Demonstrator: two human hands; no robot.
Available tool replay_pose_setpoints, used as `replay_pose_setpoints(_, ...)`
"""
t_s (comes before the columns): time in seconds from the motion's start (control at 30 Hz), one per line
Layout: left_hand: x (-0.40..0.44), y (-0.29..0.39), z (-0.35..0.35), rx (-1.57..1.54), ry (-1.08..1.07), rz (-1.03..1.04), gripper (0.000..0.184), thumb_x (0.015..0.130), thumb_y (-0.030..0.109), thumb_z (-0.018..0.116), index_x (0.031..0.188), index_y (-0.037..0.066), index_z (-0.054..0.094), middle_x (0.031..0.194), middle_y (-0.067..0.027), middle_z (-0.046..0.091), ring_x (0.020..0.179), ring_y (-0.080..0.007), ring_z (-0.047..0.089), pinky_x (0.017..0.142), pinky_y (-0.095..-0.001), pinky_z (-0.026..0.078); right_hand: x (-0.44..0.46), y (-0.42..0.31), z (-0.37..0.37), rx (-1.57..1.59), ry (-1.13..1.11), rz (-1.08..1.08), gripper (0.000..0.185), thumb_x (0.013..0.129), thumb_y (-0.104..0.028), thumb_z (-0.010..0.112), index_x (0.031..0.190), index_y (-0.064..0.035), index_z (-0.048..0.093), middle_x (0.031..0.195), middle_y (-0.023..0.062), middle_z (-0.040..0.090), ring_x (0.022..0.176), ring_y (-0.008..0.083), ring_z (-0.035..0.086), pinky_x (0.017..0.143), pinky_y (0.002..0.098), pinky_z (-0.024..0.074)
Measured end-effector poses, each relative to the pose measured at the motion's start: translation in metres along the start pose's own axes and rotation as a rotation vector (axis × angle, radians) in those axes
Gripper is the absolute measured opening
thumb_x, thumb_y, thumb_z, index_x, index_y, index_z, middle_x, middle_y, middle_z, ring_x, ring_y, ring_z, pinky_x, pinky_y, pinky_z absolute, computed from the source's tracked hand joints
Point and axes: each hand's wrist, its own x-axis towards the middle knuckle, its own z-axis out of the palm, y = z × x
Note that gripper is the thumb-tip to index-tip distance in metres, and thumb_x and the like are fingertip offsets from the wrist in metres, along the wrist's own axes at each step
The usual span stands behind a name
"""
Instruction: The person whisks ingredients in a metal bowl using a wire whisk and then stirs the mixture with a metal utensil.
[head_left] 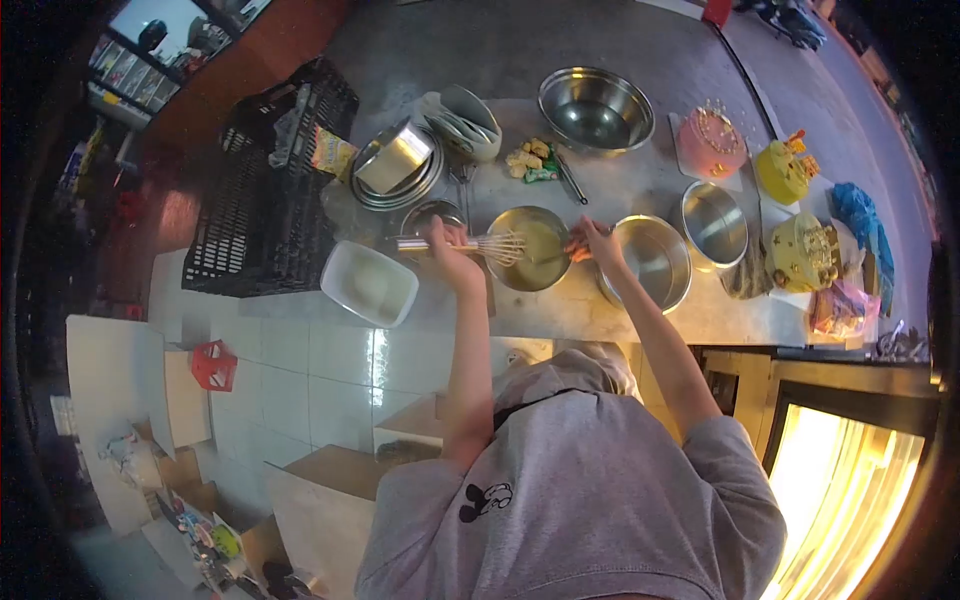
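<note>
My left hand is wrapped round the metal handle of a balloon whisk. The whisk lies level, its wires over the left side of a steel bowl that holds a pale yellowish mixture. At the bowl's right rim, my right hand has its fingers closed on something orange and thin, too small to make out. A thin dark line runs from these fingers towards the mixture. Just right of that hand stands a deep steel pot. A small steel bowl sits behind my left hand.
A white rectangular tub stands at the front left, near a black crate and stacked pans. Behind are a large steel bowl and small packets. A steel pot and decorated cakes stand right.
</note>
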Motion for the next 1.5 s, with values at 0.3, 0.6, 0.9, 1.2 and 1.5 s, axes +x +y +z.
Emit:
replay_pose_setpoints(0.3, -0.008, -0.006, -0.005, 0.005, 0.035, 0.006, 0.028, 0.073, 0.013, 0.055, 0.055, 0.012, 0.033, 0.050, 0.0032, 0.030, 0.047, -0.0072, 0.032, 0.061, -0.0267, 0.040, -0.023, 0.001, 0.018, -0.192, 0.031, -0.188, 0.033, 0.085, -0.029, 0.039, 0.075, -0.0018, 0.054, 0.054, 0.0063, 0.055, 0.041, 0.0086, 0.048, 0.037, 0.0194, 0.0345)
replay_pose_setpoints(0.6, -0.016, -0.007, 0.002, 0.015, 0.092, 0.056, 0.027, 0.072, 0.011, 0.056, 0.057, 0.011, 0.034, 0.051, 0.0013, 0.033, 0.045, -0.0076, 0.033, 0.057, -0.0254, 0.042, -0.036, -0.023, 0.030, -0.470, -0.111, -0.274, 0.027, 0.085, -0.022, 0.039, 0.076, -0.0015, 0.055, 0.056, 0.0047, 0.055, 0.049, 0.0089, 0.051, 0.043, 0.0204, 0.0363)
replay_pose_setpoints(0.9, -0.026, -0.015, 0.031, 0.124, -0.003, 0.111, 0.022, 0.074, 0.009, 0.057, 0.059, 0.007, 0.041, 0.056, 0.0016, 0.042, 0.048, -0.0074, 0.038, 0.049, -0.0224, 0.035, -0.042, -0.064, 0.046, -0.879, -0.346, -0.488, 0.047, 0.070, -0.022, 0.061, 0.110, -0.0064, 0.040, 0.054, 0.0074, 0.054, 0.048, 0.0202, 0.053, 0.048, 0.0289, 0.0397)
replay_pose_setpoints(1.2, -0.060, -0.038, 0.059, 0.723, -0.245, 0.052, 0.012, 0.070, 0.007, 0.061, 0.068, 0.005, 0.050, 0.072, -0.0005, 0.051, 0.068, -0.0104, 0.047, 0.062, -0.0228, 0.037, -0.015, -0.052, 0.047, -1.138, -0.349, -0.814, 0.048, 0.066, -0.028, 0.057, 0.109, -0.0100, 0.042, 0.056, 0.0095, 0.055, 0.051, 0.0292, 0.055, 0.046, 0.0386, 0.0424)
replay_pose_setpoints(1.5, -0.071, 0.013, 0.091, 1.086, -0.628, 0.326, 0.046, 0.060, 0.022, 0.068, 0.098, 0.005, 0.048, 0.104, -0.0083, 0.045, 0.098, -0.0211, 0.042, 0.086, -0.0304, 0.030, -0.015, -0.060, 0.039, -0.830, -0.352, -0.864, 0.043, 0.072, -0.028, 0.051, 0.109, -0.0098, 0.040, 0.066, 0.0139, 0.056, 0.059, 0.0297, 0.056, 0.052, 0.0385, 0.0434)
